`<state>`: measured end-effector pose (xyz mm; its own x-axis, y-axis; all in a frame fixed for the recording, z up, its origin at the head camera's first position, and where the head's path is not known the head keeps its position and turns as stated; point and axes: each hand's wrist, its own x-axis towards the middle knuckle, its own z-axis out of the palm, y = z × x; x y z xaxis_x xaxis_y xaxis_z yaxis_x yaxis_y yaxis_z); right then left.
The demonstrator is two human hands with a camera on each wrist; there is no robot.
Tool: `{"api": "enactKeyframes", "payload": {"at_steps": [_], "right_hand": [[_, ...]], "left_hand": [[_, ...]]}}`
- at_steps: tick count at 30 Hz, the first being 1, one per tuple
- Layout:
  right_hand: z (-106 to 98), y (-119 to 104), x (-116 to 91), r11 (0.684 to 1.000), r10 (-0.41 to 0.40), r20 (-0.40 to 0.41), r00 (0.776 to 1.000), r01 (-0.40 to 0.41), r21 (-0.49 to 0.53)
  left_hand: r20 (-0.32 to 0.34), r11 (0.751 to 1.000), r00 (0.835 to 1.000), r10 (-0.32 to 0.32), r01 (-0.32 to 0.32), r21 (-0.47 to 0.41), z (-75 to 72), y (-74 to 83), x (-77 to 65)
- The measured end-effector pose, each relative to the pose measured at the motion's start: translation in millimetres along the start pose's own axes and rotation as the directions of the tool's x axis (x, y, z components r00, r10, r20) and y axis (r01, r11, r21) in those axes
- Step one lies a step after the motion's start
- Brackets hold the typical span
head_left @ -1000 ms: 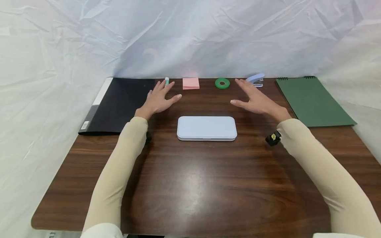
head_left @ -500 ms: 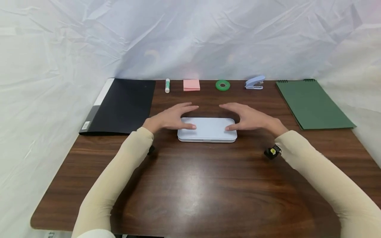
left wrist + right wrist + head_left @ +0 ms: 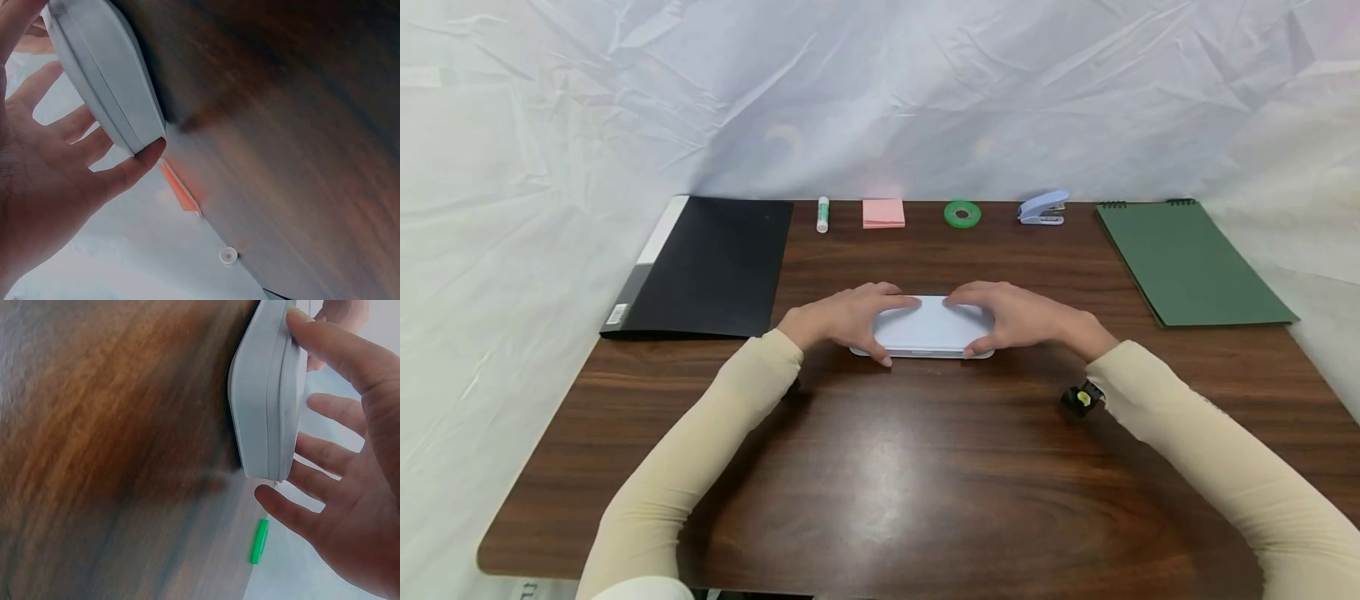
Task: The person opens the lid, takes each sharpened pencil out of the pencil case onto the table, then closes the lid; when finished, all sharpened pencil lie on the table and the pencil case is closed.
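A white, rounded flat case (image 3: 927, 327), like a pencil case, lies lengthwise in the middle of the table. My left hand (image 3: 848, 317) holds its left end, thumb at the front edge and fingers reaching over towards the far side. At the other end, my right hand (image 3: 1021, 315) holds it the same way, its thumb (image 3: 306, 328) on the lid's front edge. The left wrist view shows the little finger at the corner of the case (image 3: 106, 69). Both ends are partly hidden under the hands in the head view.
Along the table's back edge stand a glue stick (image 3: 823, 215), pink sticky notes (image 3: 883, 213), a green tape roll (image 3: 962, 214) and a light blue stapler (image 3: 1042, 208). A black folder (image 3: 711, 267) lies left, a green spiral notebook (image 3: 1195, 265) right. White sheeting (image 3: 880, 100) hangs behind.
Both hands have come back from the far side of the table and down onto the case, moving inward from its ends. Thumbs have shifted from above the lid to its front edge.
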<state>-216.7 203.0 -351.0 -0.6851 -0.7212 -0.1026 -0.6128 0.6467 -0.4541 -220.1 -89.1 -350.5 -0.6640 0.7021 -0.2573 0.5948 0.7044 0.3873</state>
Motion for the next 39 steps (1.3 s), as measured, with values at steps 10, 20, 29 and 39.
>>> {"api": "enactKeyframes", "payload": {"at_steps": [10, 20, 29, 39], "right_hand": [[4.9, -4.3, 1.0, 1.000, 0.016, 0.004, 1.000, -0.016, -0.027], [7.0, -9.6, 0.8, 0.994, 0.044, 0.029, 0.999, -0.041, -0.097], [7.4, -9.4, 2.4, 0.990, 0.035, 0.024, 0.999, -0.031, -0.139], [-0.8, -6.0, 9.4, 0.987, -0.031, -0.002, 1.000, 0.030, -0.159]], "left_hand": [[0.009, 0.997, 1.000, -0.023, 0.022, 0.069, 5.9, 1.9, 2.4], [0.000, 0.995, 0.999, -0.049, 0.049, 0.086, 8.5, 3.8, 4.3], [0.002, 0.993, 0.999, -0.038, 0.037, 0.110, 9.1, 7.3, 5.7], [0.001, 0.992, 0.998, -0.062, 0.061, 0.106, 5.9, 8.2, 5.6]]}}
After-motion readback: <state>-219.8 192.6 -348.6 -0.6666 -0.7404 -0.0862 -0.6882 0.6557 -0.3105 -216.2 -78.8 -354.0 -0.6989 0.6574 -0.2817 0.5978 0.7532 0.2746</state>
